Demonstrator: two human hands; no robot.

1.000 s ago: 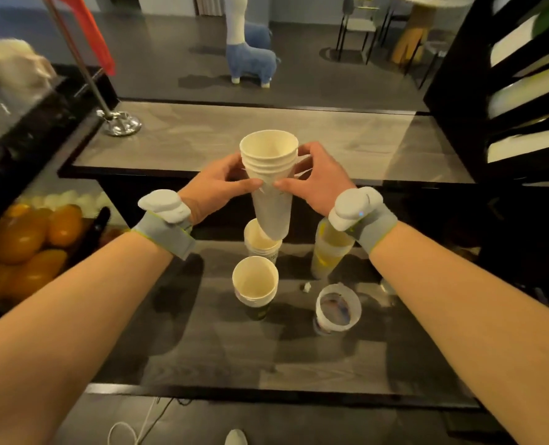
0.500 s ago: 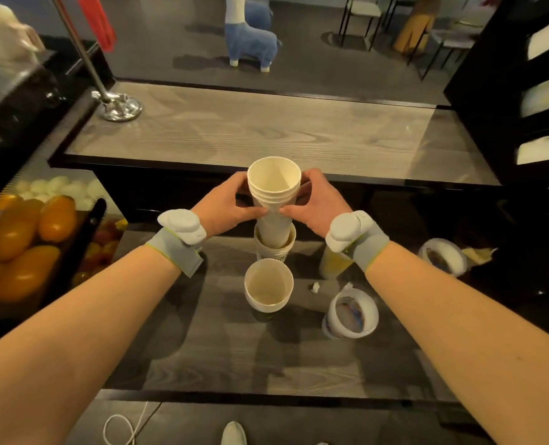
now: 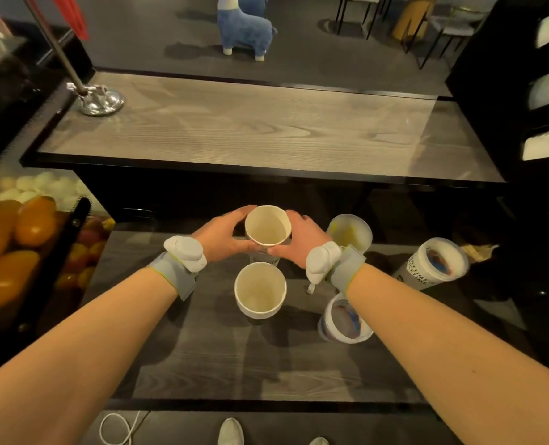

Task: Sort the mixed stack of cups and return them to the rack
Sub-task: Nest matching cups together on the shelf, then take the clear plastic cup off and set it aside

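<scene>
Nearest the viewer, two bare forearms extend over a dark wood-grain lower shelf (image 3: 202, 364); each wrist carries a grey fabric band with a rounded white plastic module. A single white paper cup (image 3: 260, 292) stands upright on the shelf, its interior matte and cream-coloured. To its right, a translucent plastic cup (image 3: 345, 322) with a printed sleeve is partly hidden by the right forearm. Beyond the single cup, the left hand (image 3: 221, 236) and right hand (image 3: 302, 240) close around a stack of paper cups (image 3: 267, 228) from opposite sides, fingers curled on the tapered wall just below the rolled rim. Two further translucent cups (image 3: 350, 232) (image 3: 436, 263) stand to the right. Farther off lies a pale, strongly grained countertop (image 3: 250, 130) with a chrome stand base (image 3: 99, 101).
</scene>
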